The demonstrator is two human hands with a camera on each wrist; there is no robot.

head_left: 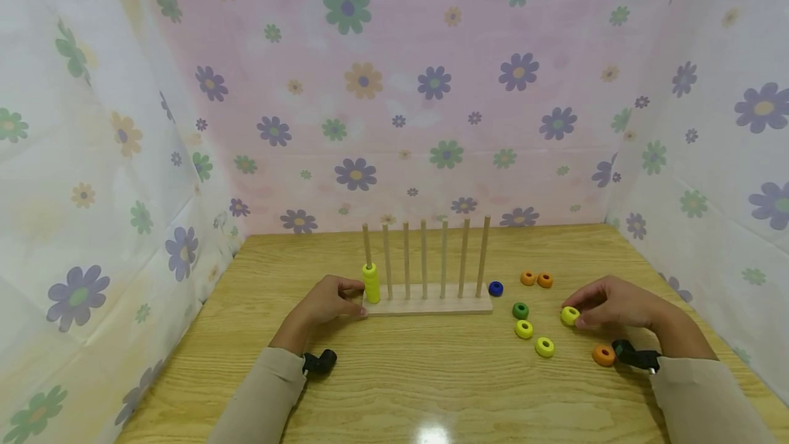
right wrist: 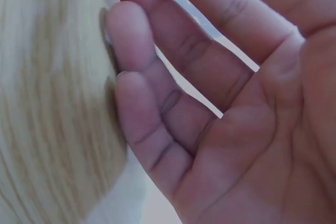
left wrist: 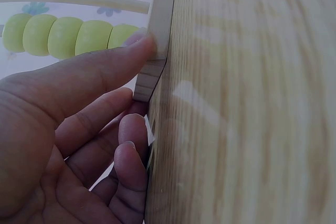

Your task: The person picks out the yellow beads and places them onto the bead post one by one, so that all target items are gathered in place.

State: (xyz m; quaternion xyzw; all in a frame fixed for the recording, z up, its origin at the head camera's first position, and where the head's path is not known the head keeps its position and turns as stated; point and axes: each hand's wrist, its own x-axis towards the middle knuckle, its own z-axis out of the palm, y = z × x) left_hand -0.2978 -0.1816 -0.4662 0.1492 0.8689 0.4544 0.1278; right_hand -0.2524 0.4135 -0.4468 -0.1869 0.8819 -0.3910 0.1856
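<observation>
A wooden peg stand (head_left: 431,305) with several upright pegs stands on the table. Stacked yellow beads (head_left: 371,284) fill the lower part of its leftmost peg. My left hand (head_left: 327,303) grips the left end of the stand's base; the left wrist view shows the thumb on the base (left wrist: 160,24) and the fingers curled behind its corner. On the right, my right hand (head_left: 616,305) pinches a yellow bead (head_left: 570,316) between thumb and fingers, at or close to the tabletop. The right wrist view shows the palm (right wrist: 252,140) and curled fingers, with that bead out of sight.
Between stand and right hand lie a blue bead (head_left: 496,288), a green bead (head_left: 520,310), two yellow beads (head_left: 545,347) and two orange beads (head_left: 528,278). Another orange bead (head_left: 603,355) lies by the right wrist. Flowered cloth (head_left: 394,101) walls the table (head_left: 370,375) on three sides.
</observation>
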